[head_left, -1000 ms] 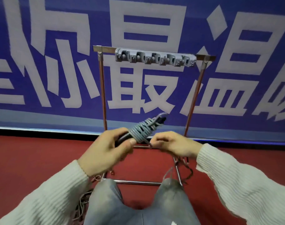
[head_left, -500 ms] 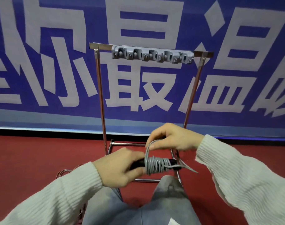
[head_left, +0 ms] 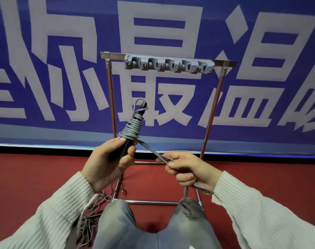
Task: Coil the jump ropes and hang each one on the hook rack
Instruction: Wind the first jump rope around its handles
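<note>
The left hand (head_left: 109,161) is gripping the jump rope (head_left: 132,128) by its handles below the hook rack (head_left: 169,65); the right hand (head_left: 186,169) is pinching the limp, springy tail (likely uncoiling if slackened).

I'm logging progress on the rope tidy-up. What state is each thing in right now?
jump rope: partly coiled round its handles, tail loose
left hand: grips the handles
right hand: pinches the loose cord
hook rack: nothing hanging on it
frame: standing upright
</note>
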